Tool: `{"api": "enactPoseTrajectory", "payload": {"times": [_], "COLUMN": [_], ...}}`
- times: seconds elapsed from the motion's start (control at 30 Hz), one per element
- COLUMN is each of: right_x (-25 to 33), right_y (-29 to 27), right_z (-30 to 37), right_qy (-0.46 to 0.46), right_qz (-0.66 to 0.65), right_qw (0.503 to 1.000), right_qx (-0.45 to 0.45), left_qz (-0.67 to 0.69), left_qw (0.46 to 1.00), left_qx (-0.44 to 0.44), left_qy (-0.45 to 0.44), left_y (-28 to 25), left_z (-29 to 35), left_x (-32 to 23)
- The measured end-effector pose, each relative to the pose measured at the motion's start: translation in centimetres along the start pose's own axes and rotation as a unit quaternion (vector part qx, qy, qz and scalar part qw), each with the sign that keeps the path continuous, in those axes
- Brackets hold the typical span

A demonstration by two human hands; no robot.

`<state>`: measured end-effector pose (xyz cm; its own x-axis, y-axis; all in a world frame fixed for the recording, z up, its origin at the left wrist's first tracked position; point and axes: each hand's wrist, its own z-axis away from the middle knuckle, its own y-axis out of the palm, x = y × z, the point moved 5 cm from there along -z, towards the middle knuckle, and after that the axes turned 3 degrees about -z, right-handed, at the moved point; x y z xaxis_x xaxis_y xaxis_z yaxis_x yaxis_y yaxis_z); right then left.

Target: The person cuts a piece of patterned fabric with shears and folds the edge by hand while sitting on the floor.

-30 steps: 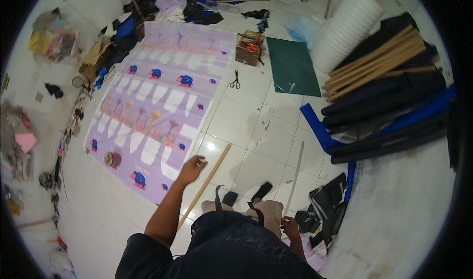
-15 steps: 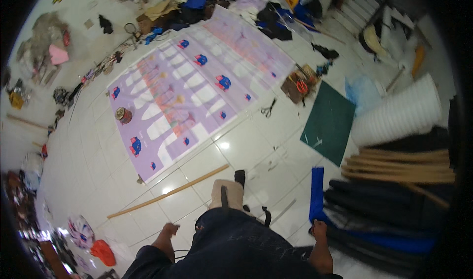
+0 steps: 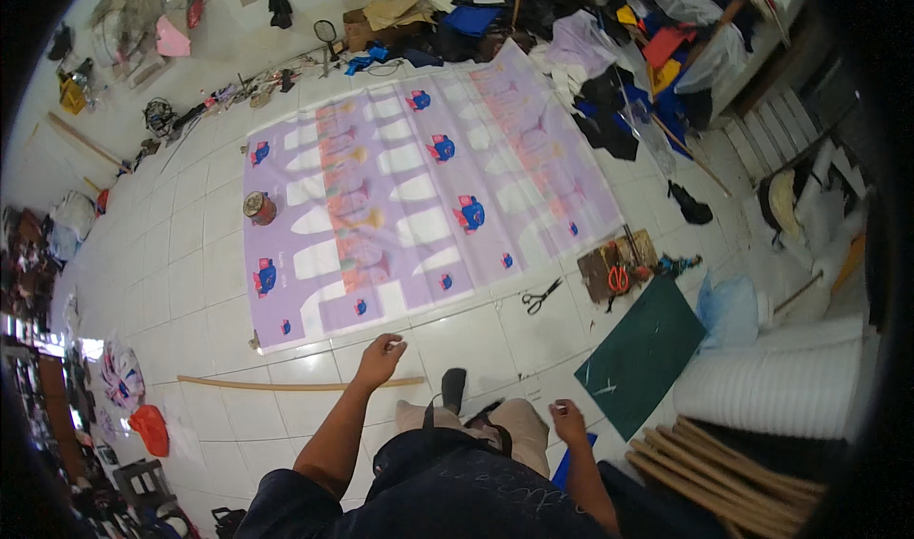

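Note:
My left hand [image 3: 383,356] hangs over the tiled floor by the near edge of a large lavender printed sheet [image 3: 286,314]. Its fingers are loosely bent and hold nothing that I can see. Lower and to the right, my right hand [image 3: 568,420] is off the floor, fingers half curled and apart, with nothing visible in them. The sheet lies spread out, with white shapes and blue figures on it. A round tin [image 3: 259,209] stands on its left part. Beneath my left forearm a thin wooden stick [image 3: 276,385] lies across the tiles.
Black-handled scissors [image 3: 541,297] lie near a green cutting mat [image 3: 640,358]. Orange-handled scissors [image 3: 618,279] rest on a brown piece beyond it. At right are a white foam roll [image 3: 762,387] and several brown rods [image 3: 728,472]. Fabric scraps [image 3: 473,18] heap along the far side.
The view has swung right and the sheet looks nearer. My left hand has risen forward toward the sheet. My right hand has moved away from the blue strip.

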<state>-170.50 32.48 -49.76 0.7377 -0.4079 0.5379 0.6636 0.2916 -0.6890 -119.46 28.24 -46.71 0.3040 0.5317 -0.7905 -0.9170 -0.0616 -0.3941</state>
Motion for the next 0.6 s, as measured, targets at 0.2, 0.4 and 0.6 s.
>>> {"api": "enactPoseTrajectory", "payload": {"times": [0.2,0.4,0.6], "right_x": [10.3,15.9,11.4], "right_y": [0.8,3.8,4.0], "right_z": [-9.6,-19.8,-23.7], "right_qy": [-0.104,-0.382,-0.257], "right_qz": [0.095,0.287,0.292], "right_qw": [0.967,0.790,0.649], "right_qx": [0.211,0.384,0.654], "left_qz": [-0.114,-0.310,-0.138], "left_qw": [0.992,0.950,0.950], "left_qx": [-0.054,0.015,0.249], "left_qy": [0.023,0.031,-0.129], "left_y": [3.0,14.5,18.7], "left_z": [-2.2,-0.1,6.1], "left_x": [-6.2,0.7,2.3]}}
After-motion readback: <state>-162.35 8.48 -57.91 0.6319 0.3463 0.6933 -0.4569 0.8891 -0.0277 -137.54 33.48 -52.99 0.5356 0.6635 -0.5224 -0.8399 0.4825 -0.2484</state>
